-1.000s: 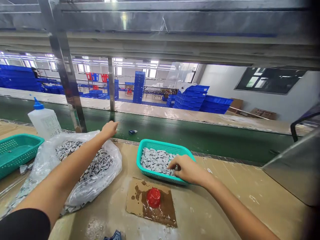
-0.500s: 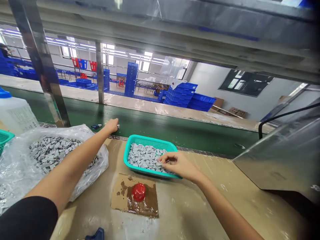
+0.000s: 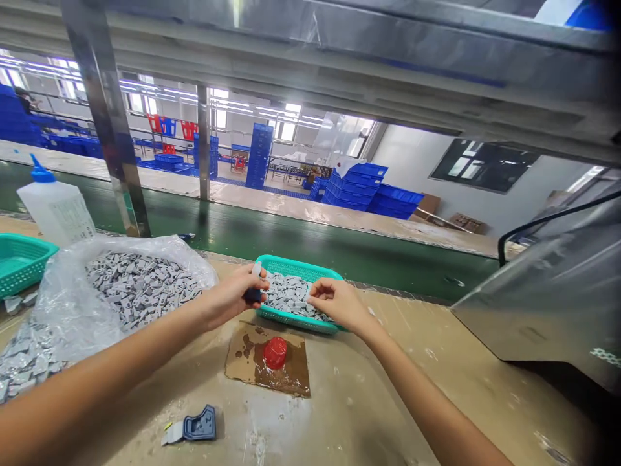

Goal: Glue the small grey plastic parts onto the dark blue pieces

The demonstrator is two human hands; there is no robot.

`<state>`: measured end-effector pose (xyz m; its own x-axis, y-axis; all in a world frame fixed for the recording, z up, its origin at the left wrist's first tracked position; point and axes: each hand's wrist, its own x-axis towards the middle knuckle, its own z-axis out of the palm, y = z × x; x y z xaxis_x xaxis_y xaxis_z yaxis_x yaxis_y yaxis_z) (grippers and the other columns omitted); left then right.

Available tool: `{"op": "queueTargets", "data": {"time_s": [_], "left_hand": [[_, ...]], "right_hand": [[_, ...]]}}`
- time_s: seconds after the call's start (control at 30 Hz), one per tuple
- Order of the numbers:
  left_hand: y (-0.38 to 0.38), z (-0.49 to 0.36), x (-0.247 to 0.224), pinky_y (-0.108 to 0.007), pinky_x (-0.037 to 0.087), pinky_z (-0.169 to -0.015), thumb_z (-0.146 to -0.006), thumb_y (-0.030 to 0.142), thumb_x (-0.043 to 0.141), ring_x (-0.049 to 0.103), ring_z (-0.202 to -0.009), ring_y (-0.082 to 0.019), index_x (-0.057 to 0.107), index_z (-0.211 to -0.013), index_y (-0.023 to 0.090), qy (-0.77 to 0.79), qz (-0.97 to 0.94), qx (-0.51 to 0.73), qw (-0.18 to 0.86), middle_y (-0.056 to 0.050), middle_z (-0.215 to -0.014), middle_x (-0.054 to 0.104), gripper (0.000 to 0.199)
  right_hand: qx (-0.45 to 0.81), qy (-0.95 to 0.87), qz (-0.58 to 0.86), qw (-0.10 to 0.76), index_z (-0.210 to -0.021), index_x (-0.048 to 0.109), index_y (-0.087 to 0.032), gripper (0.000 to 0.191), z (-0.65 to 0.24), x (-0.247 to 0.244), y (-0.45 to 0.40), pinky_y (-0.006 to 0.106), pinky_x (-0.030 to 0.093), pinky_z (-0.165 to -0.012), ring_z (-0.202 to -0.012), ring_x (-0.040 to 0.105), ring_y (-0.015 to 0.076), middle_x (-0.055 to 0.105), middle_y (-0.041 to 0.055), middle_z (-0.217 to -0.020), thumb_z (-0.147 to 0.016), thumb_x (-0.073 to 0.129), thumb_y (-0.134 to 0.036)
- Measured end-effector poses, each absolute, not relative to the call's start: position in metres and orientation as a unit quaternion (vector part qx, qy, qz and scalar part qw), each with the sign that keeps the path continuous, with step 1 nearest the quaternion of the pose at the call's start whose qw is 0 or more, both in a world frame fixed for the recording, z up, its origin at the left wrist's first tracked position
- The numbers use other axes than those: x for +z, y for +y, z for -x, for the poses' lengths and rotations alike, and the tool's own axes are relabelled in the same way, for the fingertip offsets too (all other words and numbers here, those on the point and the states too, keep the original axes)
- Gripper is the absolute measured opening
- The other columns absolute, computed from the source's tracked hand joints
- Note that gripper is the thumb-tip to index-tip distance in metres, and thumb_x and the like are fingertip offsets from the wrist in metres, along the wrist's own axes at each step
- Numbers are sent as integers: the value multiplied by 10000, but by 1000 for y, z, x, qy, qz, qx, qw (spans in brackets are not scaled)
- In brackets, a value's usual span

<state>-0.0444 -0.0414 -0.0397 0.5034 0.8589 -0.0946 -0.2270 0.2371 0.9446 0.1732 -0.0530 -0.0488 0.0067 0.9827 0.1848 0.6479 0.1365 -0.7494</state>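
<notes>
The dark piece (image 3: 253, 295) is in our left hand (image 3: 237, 294), at the left end of the near basket (image 3: 297, 318), its pale tip (image 3: 257, 267) poking up past our curled fingers. Our right hand (image 3: 342, 307) hangs over the basket's right part, thumb and forefinger drawn close together; we cannot tell whether they pinch one of the grey bits (image 3: 287, 293).

To handle these well, we should grip the dark piece by its body, leaving the tip free, and lift one bit at a time with a light fingertip pinch, since small, hard, loose bits probably slide on each other. A steady wrist above the rim would keep from scattering them.

The basket is teal plastic, oblong with rounded corners and pierced walls. Nearer us, a glossy red dome (image 3: 275, 353) sits on a square of cardboard (image 3: 242, 371), dark and wet around it. Nearer still, on the scuffed, shiny surface (image 3: 359, 395), lies a blue-grey part (image 3: 200, 425), hollowed and angular, touching a paler flat one (image 3: 173, 433). To the left, a crinkled clear bag (image 3: 61, 323) spills more bits; behind it stands a milky bottle (image 3: 61, 212) with a blue nozzle. Across the far side runs the smooth green belt (image 3: 291, 239).
</notes>
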Motion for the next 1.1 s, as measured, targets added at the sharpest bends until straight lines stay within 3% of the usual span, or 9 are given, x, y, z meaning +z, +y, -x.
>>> {"op": "queueTargets", "data": {"time_s": [0.13,0.23,0.37,0.6,0.73,0.93,1.1], "left_hand": [[-43,53,-50,-167,326,-504,-656,130,596,431,-562,-58,442,-715,165,318,-502,379,710,29,-670,478,169],[-48,58,-47,-178,336,-529,-671,201,636,468,-604,-61,471,-757,160,260,-480,341,766,3,-766,535,190],[-64,55,-42,-181,340,-551,-649,220,690,473,-609,-50,468,-762,157,217,-476,301,797,3,-788,552,257],[-73,49,-50,-214,393,-627,-596,161,729,538,-603,-74,422,-792,172,190,-445,279,829,29,-674,565,365],[-73,53,-47,-209,372,-585,-653,194,685,501,-569,-65,387,-806,183,175,-528,285,781,46,-655,551,335],[-76,59,-37,-220,352,-574,-697,204,620,470,-573,-76,358,-769,195,228,-665,273,657,58,-632,529,272],[-77,59,-40,-217,356,-581,-687,207,629,491,-598,-85,353,-750,196,214,-684,244,654,51,-638,545,283]], "right_hand": [[205,-662,611,383,-727,622,-160,173,-170,-52,-62,271,430,-503,-539,500,136,547,14,-620,-604,595,-279],[216,-672,578,409,-861,644,-163,258,-150,-44,-85,275,481,-585,-657,553,154,583,41,-744,-678,568,-327],[192,-713,511,440,-834,652,-183,161,-116,-24,-116,276,497,-635,-698,576,161,624,40,-768,-725,590,-284],[-29,-818,424,388,-780,599,-208,39,-101,-13,-138,238,445,-532,-583,550,136,603,12,-659,-781,569,-185],[-25,-828,415,377,-769,574,-213,39,-105,-11,-143,242,458,-562,-631,563,144,602,14,-710,-758,608,-196],[-21,-848,393,356,-771,583,-212,193,-110,-12,-150,243,477,-642,-732,579,134,597,24,-800,-790,475,-53],[-25,-869,362,337,-819,579,-205,232,-110,-20,-153,272,482,-710,-825,577,154,614,41,-864,-784,444,-20]]}}
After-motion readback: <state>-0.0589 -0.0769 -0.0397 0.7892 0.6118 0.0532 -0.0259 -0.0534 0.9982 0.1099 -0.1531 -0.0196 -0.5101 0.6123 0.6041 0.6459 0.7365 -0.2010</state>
